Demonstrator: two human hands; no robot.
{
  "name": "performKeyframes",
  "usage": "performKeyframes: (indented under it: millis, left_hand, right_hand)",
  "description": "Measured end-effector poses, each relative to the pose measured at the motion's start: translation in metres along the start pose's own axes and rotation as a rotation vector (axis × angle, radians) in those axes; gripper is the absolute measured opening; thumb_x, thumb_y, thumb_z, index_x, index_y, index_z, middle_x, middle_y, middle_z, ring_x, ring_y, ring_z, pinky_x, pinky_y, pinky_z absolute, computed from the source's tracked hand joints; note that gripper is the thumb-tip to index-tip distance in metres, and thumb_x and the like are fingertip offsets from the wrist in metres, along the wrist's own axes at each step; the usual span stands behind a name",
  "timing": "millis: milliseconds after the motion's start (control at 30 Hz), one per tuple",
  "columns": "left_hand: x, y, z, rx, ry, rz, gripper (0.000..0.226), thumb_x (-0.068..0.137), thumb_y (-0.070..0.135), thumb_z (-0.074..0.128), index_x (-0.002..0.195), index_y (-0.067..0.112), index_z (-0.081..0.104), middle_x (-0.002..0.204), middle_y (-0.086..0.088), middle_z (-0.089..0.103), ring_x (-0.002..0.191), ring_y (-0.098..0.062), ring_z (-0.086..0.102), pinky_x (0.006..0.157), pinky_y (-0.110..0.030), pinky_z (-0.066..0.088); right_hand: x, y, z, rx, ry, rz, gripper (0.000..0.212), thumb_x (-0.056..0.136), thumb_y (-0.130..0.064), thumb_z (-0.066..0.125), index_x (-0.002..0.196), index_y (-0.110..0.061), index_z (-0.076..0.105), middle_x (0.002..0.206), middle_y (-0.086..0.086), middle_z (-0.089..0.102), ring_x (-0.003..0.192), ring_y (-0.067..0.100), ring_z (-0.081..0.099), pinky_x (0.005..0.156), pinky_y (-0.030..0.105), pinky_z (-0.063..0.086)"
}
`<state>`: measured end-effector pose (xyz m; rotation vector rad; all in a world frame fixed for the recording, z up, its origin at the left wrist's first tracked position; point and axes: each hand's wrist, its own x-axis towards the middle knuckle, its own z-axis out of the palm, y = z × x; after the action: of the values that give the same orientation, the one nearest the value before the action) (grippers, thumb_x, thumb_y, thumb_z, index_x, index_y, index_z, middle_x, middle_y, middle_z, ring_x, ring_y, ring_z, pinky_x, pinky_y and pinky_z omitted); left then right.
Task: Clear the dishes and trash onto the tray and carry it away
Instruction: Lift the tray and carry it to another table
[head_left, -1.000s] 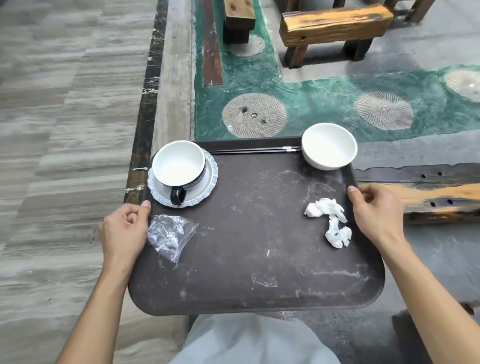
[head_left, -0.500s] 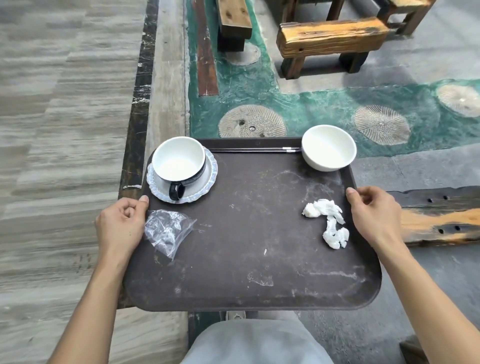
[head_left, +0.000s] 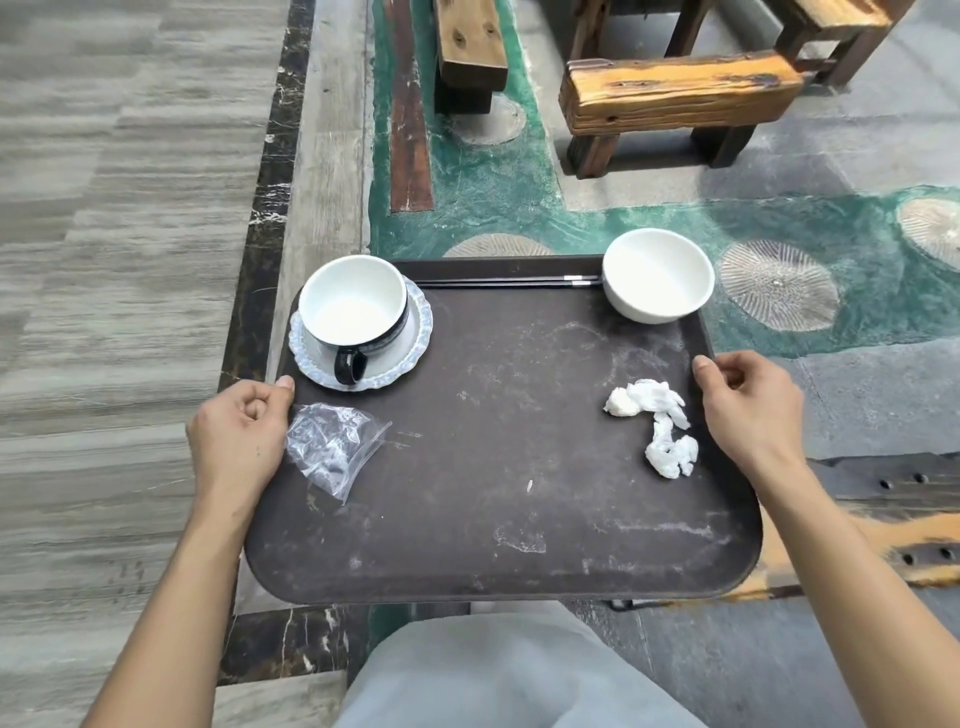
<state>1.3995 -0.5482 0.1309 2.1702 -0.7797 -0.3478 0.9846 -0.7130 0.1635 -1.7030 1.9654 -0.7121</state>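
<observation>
I have the dark brown rectangular plastic tray (head_left: 498, 509) with rounded corners held level in front of me, its scuffed, dusty surface streaked with pale marks. My left hand (head_left: 236, 441) is curled closed over the tray's left edge, thumb on top, and my right hand (head_left: 748, 410) grips the right edge the same way; the fingers of both go under the rim, so I cannot see them.

In the far left corner sits a white ceramic cup with a black handle (head_left: 356, 312) on a pale blue scalloped saucer (head_left: 415, 338), much of which the cup hides. A plain white round bowl (head_left: 657, 275) sits at the far right corner, overhanging the rim from my angle. Near my right hand lies a crumpled white paper napkin (head_left: 657, 431), twisted into lumps. Just beside my left hand is a wrinkled clear plastic bag (head_left: 332, 447), hard to read against the dark surface. A pair of thin black chopsticks with silver bands (head_left: 509, 282) lies along the far rim, its ends hidden behind cup and bowl.
</observation>
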Motion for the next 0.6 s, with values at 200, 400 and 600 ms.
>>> performKeyframes:
  millis: [200, 400, 600]
  left_hand:
    - [0.057, 0.033, 0.036, 0.003, 0.001, -0.006, 0.035, 0.093, 0.038, 0.064, 0.067, 0.014, 0.061, 0.043, 0.004, 0.037, 0.044, -0.010, 0.039, 0.061, -0.022, 0.037]
    - [0.128, 0.053, 0.063, 0.014, -0.012, -0.005, 0.037, 0.092, 0.041, 0.064, 0.067, 0.013, 0.063, 0.041, 0.007, 0.044, 0.044, -0.009, 0.041, 0.066, -0.028, 0.039]
    - [0.205, 0.071, 0.083, 0.023, -0.019, 0.034, 0.037, 0.092, 0.041, 0.064, 0.069, 0.012, 0.064, 0.044, 0.011, 0.048, 0.047, -0.008, 0.043, 0.066, -0.027, 0.039]
  right_hand:
    - [0.075, -0.022, 0.017, -0.002, -0.015, -0.009, 0.026, 0.095, -0.034, 0.059, 0.097, -0.010, 0.070, 0.073, -0.003, 0.058, 0.081, 0.023, 0.055, 0.080, 0.033, 0.039]
    - [0.137, -0.048, 0.043, -0.002, -0.015, 0.022, 0.027, 0.095, -0.033, 0.059, 0.099, -0.009, 0.070, 0.074, -0.002, 0.059, 0.081, 0.024, 0.054, 0.079, 0.032, 0.038]
    - [0.186, -0.086, 0.072, 0.008, -0.005, 0.046, 0.024, 0.095, -0.033, 0.060, 0.094, -0.011, 0.070, 0.067, -0.012, 0.055, 0.079, 0.023, 0.054, 0.077, 0.030, 0.036]
